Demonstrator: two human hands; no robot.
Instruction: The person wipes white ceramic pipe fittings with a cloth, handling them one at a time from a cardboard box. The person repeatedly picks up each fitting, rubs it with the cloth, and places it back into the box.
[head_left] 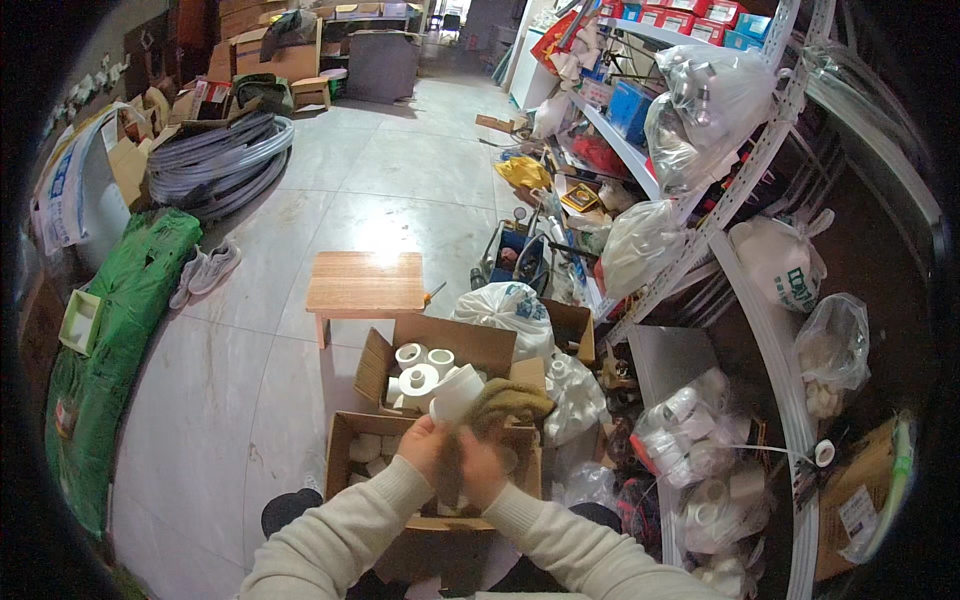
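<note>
My left hand [424, 448] is closed on a white plastic pipe fitting [459, 392], held up above the nearer cardboard box [345, 440]. Close beside it, my right hand [483, 468] grips an olive-brown cloth [512, 400], part of which lies against the fitting and part hangs between my hands. Some of the right hand's fingers are smeared by motion. White fittings [370, 447] lie inside the nearer box. Just beyond, an open cardboard box [455, 336] holds several larger white pipe fittings [417, 378].
A small wooden stool [365, 284] stands past the boxes. White plastic bags [575, 400] crowd the right, beside metal shelving [680, 240] loaded with bagged parts. On the left are a green-wrapped bundle [120, 350], shoes [208, 270] and coiled hose [220, 165].
</note>
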